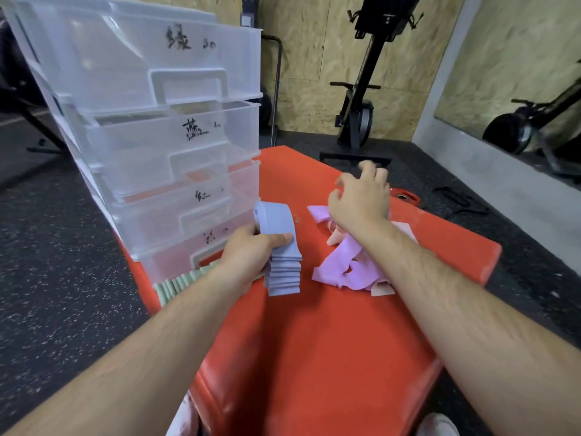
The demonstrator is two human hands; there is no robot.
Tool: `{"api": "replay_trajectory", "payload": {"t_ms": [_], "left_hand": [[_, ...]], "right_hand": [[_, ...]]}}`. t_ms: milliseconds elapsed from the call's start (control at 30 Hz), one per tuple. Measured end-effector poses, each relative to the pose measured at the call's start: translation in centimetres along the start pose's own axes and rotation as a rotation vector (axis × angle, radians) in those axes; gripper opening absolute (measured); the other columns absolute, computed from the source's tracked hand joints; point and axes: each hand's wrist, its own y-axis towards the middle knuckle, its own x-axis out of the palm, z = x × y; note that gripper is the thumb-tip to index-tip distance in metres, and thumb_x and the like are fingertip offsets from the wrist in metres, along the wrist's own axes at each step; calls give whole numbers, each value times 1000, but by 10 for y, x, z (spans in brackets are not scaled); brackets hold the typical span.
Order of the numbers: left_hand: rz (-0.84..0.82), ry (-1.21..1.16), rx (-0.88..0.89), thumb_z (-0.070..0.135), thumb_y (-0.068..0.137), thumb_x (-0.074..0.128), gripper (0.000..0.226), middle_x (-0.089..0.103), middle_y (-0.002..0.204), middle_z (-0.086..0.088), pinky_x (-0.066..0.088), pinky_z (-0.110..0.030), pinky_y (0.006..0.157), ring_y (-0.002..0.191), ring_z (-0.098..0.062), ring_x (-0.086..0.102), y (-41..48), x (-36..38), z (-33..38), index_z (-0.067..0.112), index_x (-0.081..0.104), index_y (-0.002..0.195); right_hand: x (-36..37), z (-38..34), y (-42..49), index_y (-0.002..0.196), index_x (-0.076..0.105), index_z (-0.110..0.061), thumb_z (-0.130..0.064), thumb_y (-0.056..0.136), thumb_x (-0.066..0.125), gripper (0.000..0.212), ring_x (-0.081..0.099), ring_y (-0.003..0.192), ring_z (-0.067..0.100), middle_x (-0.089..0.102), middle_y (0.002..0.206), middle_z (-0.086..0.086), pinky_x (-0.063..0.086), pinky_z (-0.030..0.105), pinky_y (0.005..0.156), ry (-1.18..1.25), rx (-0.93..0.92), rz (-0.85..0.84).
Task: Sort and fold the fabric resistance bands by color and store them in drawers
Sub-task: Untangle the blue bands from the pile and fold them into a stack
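Left hand (251, 250) grips stack of folded blue bands (284, 269), my thumb across top. Stack rests on red mat (314, 357), near bottom drawer of clear drawer unit (157, 121). Right hand (358, 199) hangs above loose pile of purple bands (342, 265), fingers loosely curled, little blurred, holding nothing. Few pink bands (382, 289) mixed in same pile. Row of folded green bands (176, 284) lies before bottom drawer, partly under my left forearm. Unit has four drawers, each with handwritten label.
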Motion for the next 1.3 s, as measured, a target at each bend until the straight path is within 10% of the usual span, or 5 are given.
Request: {"api": "replay_trajectory", "payload": {"t_ms": [100, 233, 533, 1067, 1300], "left_hand": [[-28, 10, 15, 16, 78, 81, 34, 77, 95, -11, 57, -53, 88, 89, -31, 74, -4, 3, 2, 10, 68, 108], [-100, -4, 34, 8, 83, 76, 32, 76, 101, -13, 56, -51, 91, 95, -31, 73, -8, 5, 5, 8, 67, 114], [53, 208, 127, 61, 45, 89, 105, 70, 117, -3, 55, -44, 94, 101, -20, 70, 15, 7, -4, 19, 55, 135], [223, 244, 172, 16, 85, 70, 36, 52, 84, 9, 38, -15, 53, 68, -2, 52, 27, -15, -7, 19, 54, 117], [235, 354, 195, 16, 86, 69, 23, 59, 83, 8, 38, -4, 47, 69, -2, 57, 24, -19, -12, 19, 58, 106]], "right_hand": [[-2, -21, -32, 81, 67, -16, -61, 83, 50, 48, 69, 82, 27, 71, 83, 2, 56, 49, 82, 564, 103, -390], [3, -29, -63, 116, 70, -12, -45, 92, 62, 42, 73, 101, 31, 76, 106, 15, 57, 45, 95, 1149, 345, -900], [13, -28, -46, 96, 68, -10, -29, 97, 65, 19, 65, 51, 13, 71, 73, 3, 42, 20, 40, 1164, 331, -684], [127, -61, 4, 105, 67, 2, -22, 83, 79, 35, 74, 77, 29, 75, 91, 16, 63, 46, 67, 1015, 498, -668], [118, -61, 4, 91, 71, -12, -53, 79, 72, 42, 69, 80, 28, 71, 79, 7, 41, 26, 56, 467, 215, -610]]}}
